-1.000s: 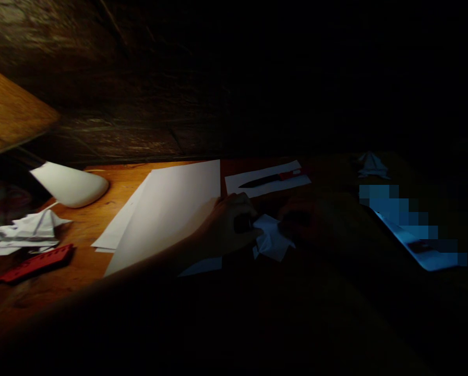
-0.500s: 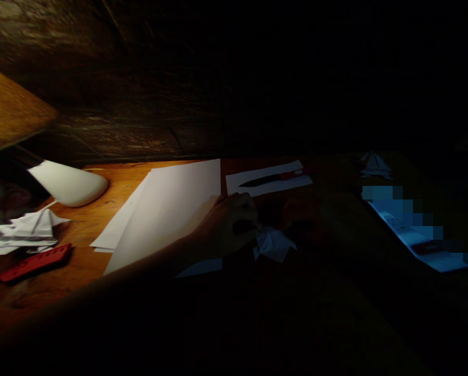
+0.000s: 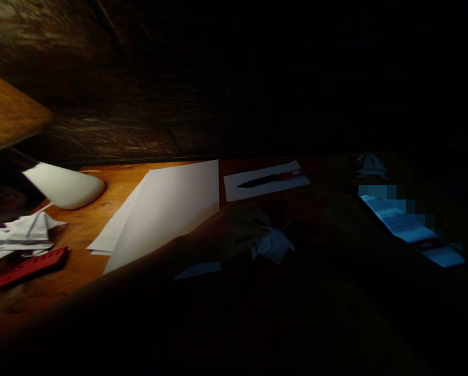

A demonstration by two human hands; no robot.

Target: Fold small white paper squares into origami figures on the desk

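Observation:
A small folded piece of white paper [image 3: 276, 245] is in the dark middle of the head view. My left hand [image 3: 237, 227] reaches in from the lower left, its curled fingers closed on the paper's upper left edge. Of my right hand [image 3: 306, 216] only a faint reddish outline shows on the paper's right; its fingers are lost in shadow. Behind the hands, a knife [image 3: 259, 181] with a black blade and red handle rests on a strip of paper [image 3: 232, 190]. White sheets [image 3: 171, 209] lie partly under my left forearm.
A lamp with a white base [image 3: 67, 188] and tan shade [image 3: 10, 112] stands at left. Near it are folded papers [image 3: 26, 232] and a red notched object [image 3: 30, 267]. A lit phone [image 3: 398, 222] and another folded paper [image 3: 370, 165] lie right, on the wooden table [image 3: 73, 271].
My left hand has tilted over and its fingers have come down closer to the folded paper. The view has shifted slightly; the other things lie as before.

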